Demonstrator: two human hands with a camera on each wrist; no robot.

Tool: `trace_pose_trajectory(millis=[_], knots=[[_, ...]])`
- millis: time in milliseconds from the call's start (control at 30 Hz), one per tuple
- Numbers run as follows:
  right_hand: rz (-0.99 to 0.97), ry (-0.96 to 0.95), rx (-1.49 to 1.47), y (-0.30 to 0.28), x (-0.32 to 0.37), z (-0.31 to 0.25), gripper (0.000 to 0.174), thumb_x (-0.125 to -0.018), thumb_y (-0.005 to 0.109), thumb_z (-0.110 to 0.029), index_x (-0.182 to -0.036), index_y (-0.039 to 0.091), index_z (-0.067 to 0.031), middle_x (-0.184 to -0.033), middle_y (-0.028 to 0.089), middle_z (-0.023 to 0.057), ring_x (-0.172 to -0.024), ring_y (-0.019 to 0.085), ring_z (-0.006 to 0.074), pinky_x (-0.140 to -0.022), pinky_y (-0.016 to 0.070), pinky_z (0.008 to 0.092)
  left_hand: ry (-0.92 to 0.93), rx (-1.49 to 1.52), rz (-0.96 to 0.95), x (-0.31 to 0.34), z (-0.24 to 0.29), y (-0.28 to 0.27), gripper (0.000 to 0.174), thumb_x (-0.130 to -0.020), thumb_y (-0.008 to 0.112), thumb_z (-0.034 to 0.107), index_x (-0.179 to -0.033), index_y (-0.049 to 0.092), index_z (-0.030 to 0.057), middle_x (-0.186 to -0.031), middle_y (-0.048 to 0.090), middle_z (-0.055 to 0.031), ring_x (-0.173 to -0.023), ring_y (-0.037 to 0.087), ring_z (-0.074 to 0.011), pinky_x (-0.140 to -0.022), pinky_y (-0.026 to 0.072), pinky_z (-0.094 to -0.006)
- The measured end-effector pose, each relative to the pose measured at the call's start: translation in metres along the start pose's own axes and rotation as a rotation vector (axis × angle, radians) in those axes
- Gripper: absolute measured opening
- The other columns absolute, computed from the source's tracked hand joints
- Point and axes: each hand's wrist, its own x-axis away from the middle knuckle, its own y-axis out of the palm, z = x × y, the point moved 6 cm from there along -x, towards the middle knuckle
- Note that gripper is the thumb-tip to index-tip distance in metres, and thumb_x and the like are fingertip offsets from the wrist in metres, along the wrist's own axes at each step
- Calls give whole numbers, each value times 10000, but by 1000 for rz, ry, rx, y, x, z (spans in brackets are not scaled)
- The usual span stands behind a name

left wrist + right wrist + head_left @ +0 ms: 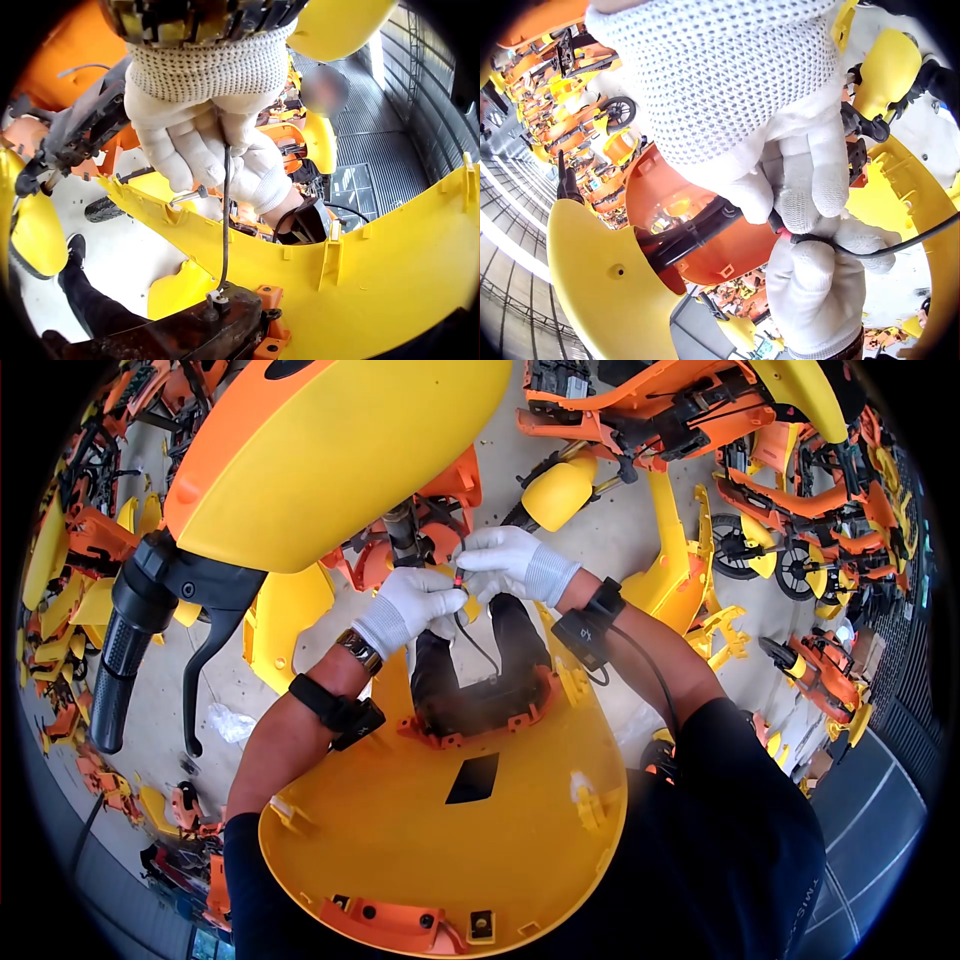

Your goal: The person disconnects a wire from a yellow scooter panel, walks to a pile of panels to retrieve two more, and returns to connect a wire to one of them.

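Observation:
In the head view, my white-gloved left hand pinches a thin black cable near a small red connector. My right hand, also gloved in white, holds the cable just above, its fingers close to the left ones. The right wrist view shows the red connector between the two hands' fingertips. From there the cable runs down to a dark housing in the left wrist view. That housing sits at the far end of a large yellow shell panel, inner side up, in front of my body.
A handlebar with black grip and brake lever stands close at left, beside a big yellow-orange shell. Yellow panels and orange scooter frames lie around the grey floor. Another person is in the background.

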Motion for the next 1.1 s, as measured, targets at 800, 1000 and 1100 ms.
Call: trace_pose_trajectory(millis=[800,1000,1100], knots=[[-37,-74,205,5,8,-21,349,-864,692,-219,-1082,619,44,-1001,671,131,-833,696,183,-713,573,283,69,-2,9,-3,-5,-3,230,-890,689,187,-961,668,-32,-810,704,-89,-685,643,-117,-658,520,-244],[-19,-136,376,10,14,-34,352,-874,678,-244,-1073,622,41,-962,682,119,-832,696,168,-707,570,272,57,5,15,-4,-4,-4,206,-882,697,172,-908,656,-28,-796,697,-94,-669,650,-126,-636,520,-248],[9,-134,444,9,17,-36,351,-879,670,-248,-1070,623,43,-939,689,115,-810,696,160,-696,568,270,54,2,19,-4,-3,-4,201,-876,699,163,-887,648,-31,-770,692,-98,-641,650,-130,-613,521,-254]])
